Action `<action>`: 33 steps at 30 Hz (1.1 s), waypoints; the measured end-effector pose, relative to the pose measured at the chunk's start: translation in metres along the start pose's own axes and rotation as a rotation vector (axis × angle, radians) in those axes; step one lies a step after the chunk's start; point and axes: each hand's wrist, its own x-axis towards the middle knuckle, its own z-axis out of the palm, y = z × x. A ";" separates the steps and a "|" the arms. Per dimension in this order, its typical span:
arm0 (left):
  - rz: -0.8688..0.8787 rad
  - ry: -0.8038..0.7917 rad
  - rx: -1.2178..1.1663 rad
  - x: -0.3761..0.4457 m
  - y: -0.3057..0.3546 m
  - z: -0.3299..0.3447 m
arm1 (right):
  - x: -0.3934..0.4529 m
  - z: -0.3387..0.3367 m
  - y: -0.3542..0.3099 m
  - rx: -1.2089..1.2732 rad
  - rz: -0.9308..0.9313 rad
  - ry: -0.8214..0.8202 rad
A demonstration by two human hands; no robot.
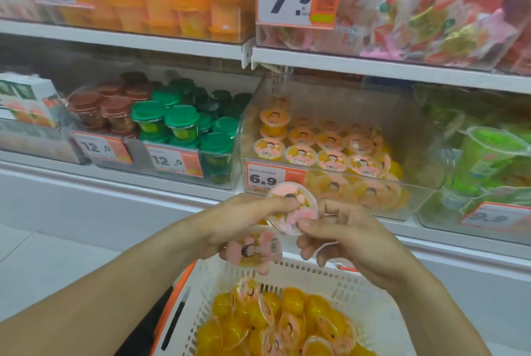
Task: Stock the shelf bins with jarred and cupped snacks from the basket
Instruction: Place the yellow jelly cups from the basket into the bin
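A white basket [313, 272] with an orange rim sits low in front of me, filled with several orange jelly cups [275, 324] with pink lids. My left hand [244, 229] grips one pink-lidded cup [253, 249] in its curled fingers, and its thumb also touches a second cup [291, 207]. My right hand [342, 235] pinches that second cup from the right. Both hands hover just in front of the clear shelf bin [330, 180], which holds several of the same cups under a 6.9 price tag [267, 179].
To the left, a bin [184, 160] holds green-lidded and brown-lidded jars behind 12.0 tags. Green cups fill a bin [477, 212] at the right. The upper shelf [373, 64] carries orange cups and bagged sweets. A white shelf base runs below the bins.
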 end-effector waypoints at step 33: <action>-0.001 0.187 -0.459 0.027 0.006 -0.003 | 0.182 0.015 -0.082 -0.146 0.207 0.324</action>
